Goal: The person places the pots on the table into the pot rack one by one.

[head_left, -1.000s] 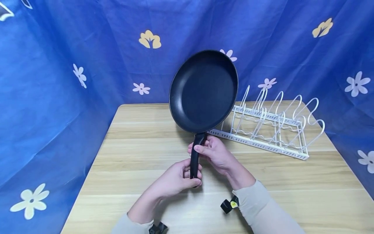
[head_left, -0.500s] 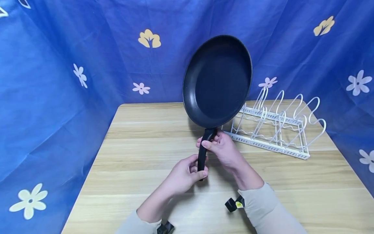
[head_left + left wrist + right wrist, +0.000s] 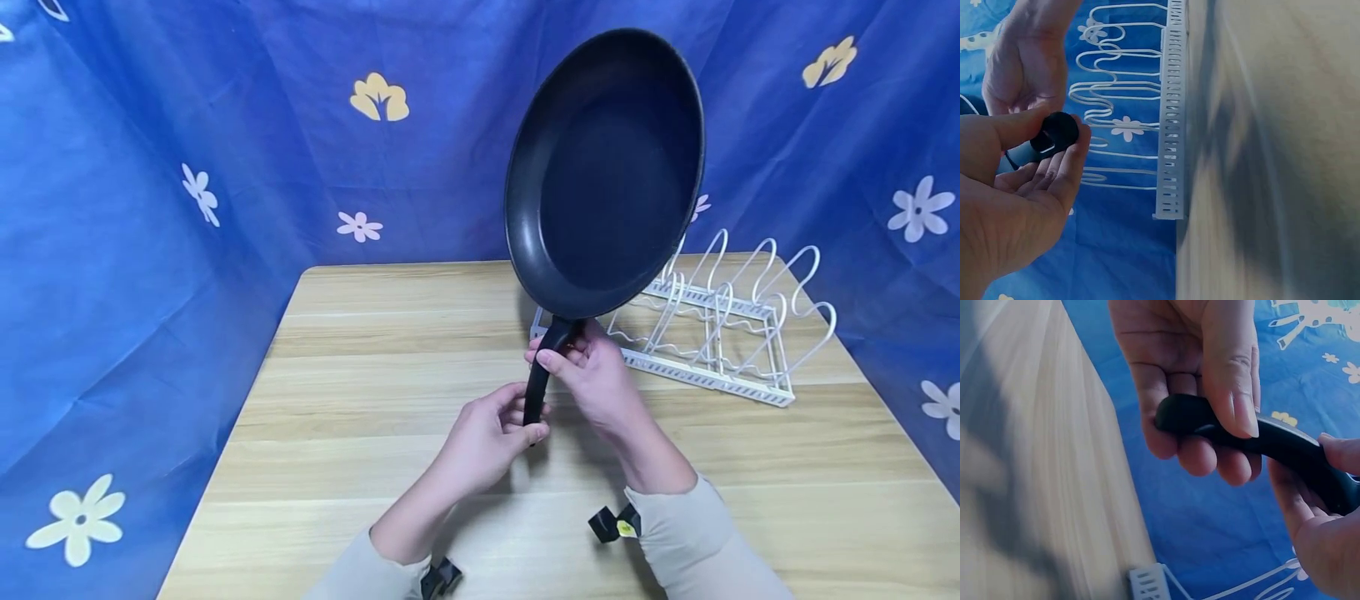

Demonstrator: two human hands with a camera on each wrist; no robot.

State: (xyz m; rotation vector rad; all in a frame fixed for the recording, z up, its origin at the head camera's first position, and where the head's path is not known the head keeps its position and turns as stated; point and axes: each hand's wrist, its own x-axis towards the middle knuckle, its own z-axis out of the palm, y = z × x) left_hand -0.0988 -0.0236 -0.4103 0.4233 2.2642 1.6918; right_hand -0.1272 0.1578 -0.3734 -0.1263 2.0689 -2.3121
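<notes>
As fingers [image 3: 1197, 457] curl, both hands [image 3: 483, 437] [image 3: 592, 379] grip the pan [image 3: 607, 179].

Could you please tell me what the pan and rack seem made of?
The pan has a matte black finish with a dull sheen, probably coating over metal, though no bare metal shows. The rack looks like white-coated metal, given its thin bent wirework and slots.

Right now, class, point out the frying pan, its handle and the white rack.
Frying pan [image 3: 617, 187]: head view, inner base.
Handle [image 3: 1285, 444]: right wrist view, curved middle.
White rack [image 3: 1171, 115]: left wrist view, long slotted rail.
</notes>
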